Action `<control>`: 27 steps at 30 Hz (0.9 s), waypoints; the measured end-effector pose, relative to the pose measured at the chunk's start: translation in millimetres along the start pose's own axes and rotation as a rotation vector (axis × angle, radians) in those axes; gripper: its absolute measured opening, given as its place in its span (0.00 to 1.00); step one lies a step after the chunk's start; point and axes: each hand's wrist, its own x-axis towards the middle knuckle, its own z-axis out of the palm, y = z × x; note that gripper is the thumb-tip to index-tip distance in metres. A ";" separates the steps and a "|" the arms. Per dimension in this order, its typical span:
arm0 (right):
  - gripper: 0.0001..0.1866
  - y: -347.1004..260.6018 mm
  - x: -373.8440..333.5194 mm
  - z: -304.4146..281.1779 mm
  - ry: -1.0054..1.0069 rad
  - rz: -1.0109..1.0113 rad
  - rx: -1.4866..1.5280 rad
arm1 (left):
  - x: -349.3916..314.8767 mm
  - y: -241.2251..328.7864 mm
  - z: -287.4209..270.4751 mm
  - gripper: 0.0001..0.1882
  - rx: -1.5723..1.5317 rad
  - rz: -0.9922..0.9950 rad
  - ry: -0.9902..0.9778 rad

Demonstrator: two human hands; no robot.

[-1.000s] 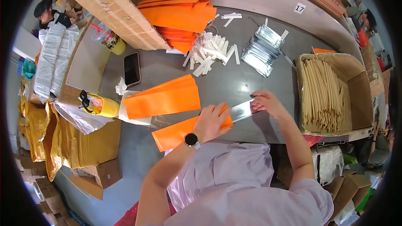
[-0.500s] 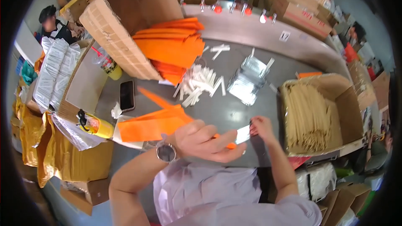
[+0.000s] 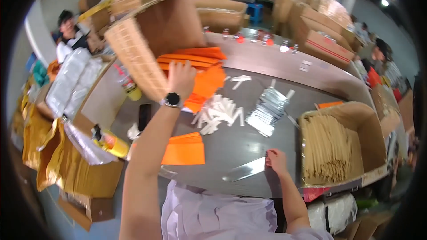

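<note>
My left hand, with a watch at the wrist, reaches to the orange sheets piled at the mouth of a tilted cardboard box. Its fingers are stretched over the pile, and I see nothing lifted in them. Low on the right, my right hand pinches one end of a flat, shiny silver strip, whose other end points left over the grey table. Beside my left forearm lies a smaller stack of orange sheets. White strips form a loose heap mid-table, with a stack of silver strips to their right.
An open carton packed with tan, paper-like pieces stands at the right. A phone, a yellow bottle and a drink cup are at the left. A raised ledge borders the far side. Other people are beyond.
My left hand has left the spot beside the silver strip and moved up and away to the orange pile. My right hand stays low with the strip, now more fully visible. The view has tilted up.
</note>
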 end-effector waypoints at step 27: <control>0.08 4.5 -0.5 -13.5 -0.085 0.025 -0.067 | -227.4 80.5 -11.7 0.34 -0.798 -0.067 -0.254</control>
